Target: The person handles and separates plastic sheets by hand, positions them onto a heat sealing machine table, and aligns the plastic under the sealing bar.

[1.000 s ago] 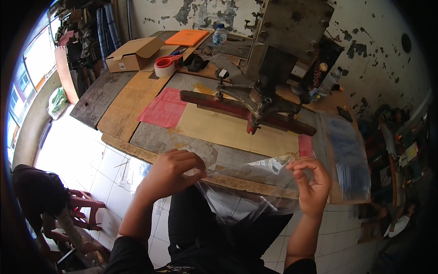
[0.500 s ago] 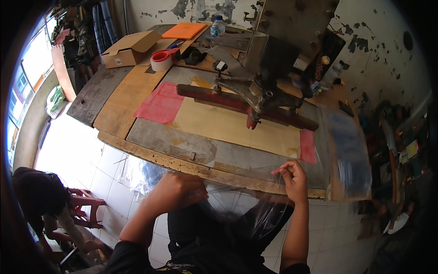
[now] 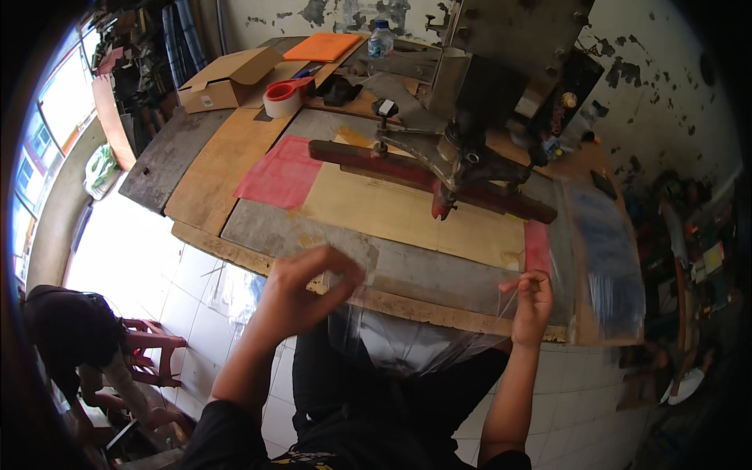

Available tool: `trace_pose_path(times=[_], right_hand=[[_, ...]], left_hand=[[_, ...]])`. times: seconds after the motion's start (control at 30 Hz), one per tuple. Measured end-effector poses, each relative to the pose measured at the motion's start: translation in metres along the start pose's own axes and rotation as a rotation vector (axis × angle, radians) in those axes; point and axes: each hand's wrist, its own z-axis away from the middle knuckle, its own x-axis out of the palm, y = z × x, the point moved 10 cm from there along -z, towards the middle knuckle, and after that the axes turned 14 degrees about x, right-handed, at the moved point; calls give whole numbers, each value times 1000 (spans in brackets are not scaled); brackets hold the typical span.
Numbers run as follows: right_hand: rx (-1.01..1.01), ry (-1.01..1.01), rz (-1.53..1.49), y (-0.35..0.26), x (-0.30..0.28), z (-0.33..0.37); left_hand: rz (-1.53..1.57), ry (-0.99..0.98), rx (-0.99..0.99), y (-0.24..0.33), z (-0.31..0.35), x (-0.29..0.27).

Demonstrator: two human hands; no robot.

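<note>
Far left, low: another person (image 3: 66,345) crouches on the tiled floor (image 3: 149,258), apart from my work. Upper left of the bench (image 3: 196,180): a cardboard box (image 3: 227,78), a roll of red tape (image 3: 283,95) just beside it, an orange folder (image 3: 323,47) and a water bottle (image 3: 380,37) behind.

My left hand (image 3: 301,294) is curled at the bench's near edge, fingers pressed together and pinching the left end of a clear plastic bag (image 3: 415,345). The bag stretches between my hands and hangs below the bench edge, over my lap.

Centre: a red sheet (image 3: 278,172) lies beside a tan board (image 3: 407,211); above the board stands a press (image 3: 478,149) with a red bar (image 3: 376,157).

My right hand (image 3: 533,305) is raised at the same edge, thumb and fingertips pinching the bag's right end, the other fingers loosely bent.

Right: a stack of clear bags (image 3: 607,251) with blue print lies on the bench end.
</note>
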Motion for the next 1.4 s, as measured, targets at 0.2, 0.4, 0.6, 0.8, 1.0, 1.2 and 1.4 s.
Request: trace_pose_path(times=[0.2,0.4,0.6,0.8,1.0,1.2,1.4], right_hand=[[71,164,41,13,-5,-1],[148,154,103,24,-8,-4],[167,131,63,24,-6,-5],[175,93,75,25,-8,-7],[235,120,125,28,-16,-9],[221,122,103,27,-14,-9],[223,122,102,27,-14,-9]], left_hand=[[374,237,-306,-80,-9,38],[506,130,-399,-120,22,60],[440,151,-563,-127,31,61],[551,205,-545,-126,38,60],[713,120,-522,-119,35,70],[777,148,-513,-126,41,73],[758,116,-588,-119,38,69]])
